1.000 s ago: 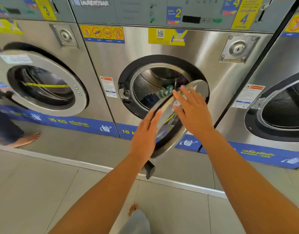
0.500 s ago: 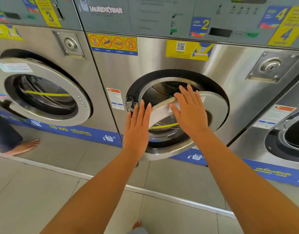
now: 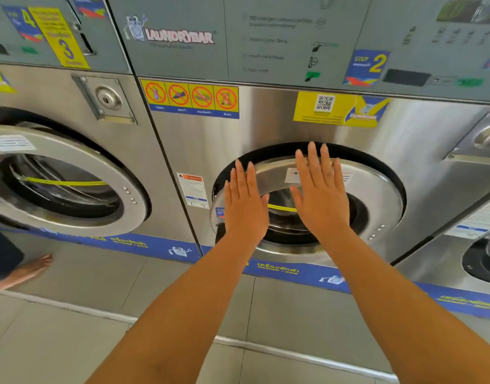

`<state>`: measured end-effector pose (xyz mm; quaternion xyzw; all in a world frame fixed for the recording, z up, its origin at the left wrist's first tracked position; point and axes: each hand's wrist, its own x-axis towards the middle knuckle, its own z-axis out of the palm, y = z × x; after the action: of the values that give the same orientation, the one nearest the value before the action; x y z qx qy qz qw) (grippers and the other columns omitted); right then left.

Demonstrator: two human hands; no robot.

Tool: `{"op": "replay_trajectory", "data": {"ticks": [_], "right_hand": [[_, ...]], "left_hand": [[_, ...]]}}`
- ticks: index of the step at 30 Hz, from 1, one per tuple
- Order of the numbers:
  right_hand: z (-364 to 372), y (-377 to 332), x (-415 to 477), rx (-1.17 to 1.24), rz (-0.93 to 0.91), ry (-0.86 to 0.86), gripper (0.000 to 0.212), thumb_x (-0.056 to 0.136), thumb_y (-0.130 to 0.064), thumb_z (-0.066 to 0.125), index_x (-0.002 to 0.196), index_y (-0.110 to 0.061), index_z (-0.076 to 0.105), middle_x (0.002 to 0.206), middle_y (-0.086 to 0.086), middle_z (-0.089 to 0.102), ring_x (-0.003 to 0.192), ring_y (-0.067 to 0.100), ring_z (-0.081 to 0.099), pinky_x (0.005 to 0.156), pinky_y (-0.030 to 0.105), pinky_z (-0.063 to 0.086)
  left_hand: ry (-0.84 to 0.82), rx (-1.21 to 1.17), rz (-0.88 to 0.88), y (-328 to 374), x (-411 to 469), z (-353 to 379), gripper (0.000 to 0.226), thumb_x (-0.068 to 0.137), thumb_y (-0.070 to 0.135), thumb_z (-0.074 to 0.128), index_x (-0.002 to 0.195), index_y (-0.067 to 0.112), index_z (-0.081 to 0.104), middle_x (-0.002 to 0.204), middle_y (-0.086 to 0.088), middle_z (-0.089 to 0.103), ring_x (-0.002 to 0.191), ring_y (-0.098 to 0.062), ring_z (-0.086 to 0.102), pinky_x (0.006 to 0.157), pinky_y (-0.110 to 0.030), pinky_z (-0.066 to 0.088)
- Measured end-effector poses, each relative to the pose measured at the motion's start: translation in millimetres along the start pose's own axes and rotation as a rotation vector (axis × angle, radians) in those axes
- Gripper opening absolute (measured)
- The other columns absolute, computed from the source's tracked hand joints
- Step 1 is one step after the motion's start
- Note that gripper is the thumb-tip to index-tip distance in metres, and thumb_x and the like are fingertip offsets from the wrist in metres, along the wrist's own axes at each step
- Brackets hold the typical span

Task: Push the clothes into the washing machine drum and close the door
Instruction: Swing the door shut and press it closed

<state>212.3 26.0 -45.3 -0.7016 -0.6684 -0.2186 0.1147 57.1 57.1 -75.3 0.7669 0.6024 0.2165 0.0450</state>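
The middle washing machine (image 3: pixel 279 128) is stainless steel with a round steel-rimmed glass door (image 3: pixel 376 189). The door lies almost flat against the black opening, with a thin dark gap along its top and left edge. My left hand (image 3: pixel 245 206) presses flat on the door's left rim, fingers spread and pointing up. My right hand (image 3: pixel 321 195) lies flat on the upper middle of the door, over the glass and rim. Neither hand holds anything. The clothes are hidden behind the door.
A second machine (image 3: pixel 58 178) with a shut door stands to the left, a third (image 3: pixel 482 245) at the right edge. Another person's bare foot (image 3: pixel 24 273) rests on the tiled floor (image 3: pixel 72 342) at the left. A control panel (image 3: pixel 266 37) runs above.
The door has swung from half open to almost shut under both palms. The clothes seen in the drum earlier are now hidden. The camera has moved closer.
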Motion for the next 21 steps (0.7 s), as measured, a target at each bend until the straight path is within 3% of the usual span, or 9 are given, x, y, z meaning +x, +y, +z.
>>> {"op": "replay_trajectory", "data": {"ticks": [7,16,21], "right_hand": [[13,-14,20,-0.047,0.125,-0.028,0.074,0.098,-0.041,0.04,0.154,-0.011,0.002,0.161,0.018,0.002,0.149,0.036,-0.001,0.12,0.05,0.013],[16,-15,26,-0.044,0.131,-0.037,0.081,0.096,-0.051,0.04,0.154,-0.011,0.001,0.161,0.018,-0.001,0.149,0.035,-0.002,0.121,0.048,0.008],[5,-12,22,-0.028,0.095,-0.09,0.082,0.094,-0.047,0.047,0.154,-0.012,0.003,0.161,0.017,-0.001,0.149,0.034,-0.001,0.121,0.049,0.01]], "left_hand": [[-0.031,-0.016,0.043,-11,9,24,0.075,0.099,0.042,0.033,0.152,0.009,-0.01,0.161,-0.014,-0.014,0.149,-0.028,-0.008,0.122,-0.042,0.007],[-0.112,0.016,0.045,-12,19,26,0.08,0.098,0.044,0.034,0.15,0.008,-0.016,0.158,-0.016,-0.021,0.148,-0.03,-0.015,0.121,-0.042,-0.001],[-0.164,0.029,0.051,-12,15,9,0.082,0.097,0.044,0.037,0.151,0.009,-0.013,0.159,-0.015,-0.019,0.149,-0.029,-0.011,0.121,-0.042,0.002]]}}
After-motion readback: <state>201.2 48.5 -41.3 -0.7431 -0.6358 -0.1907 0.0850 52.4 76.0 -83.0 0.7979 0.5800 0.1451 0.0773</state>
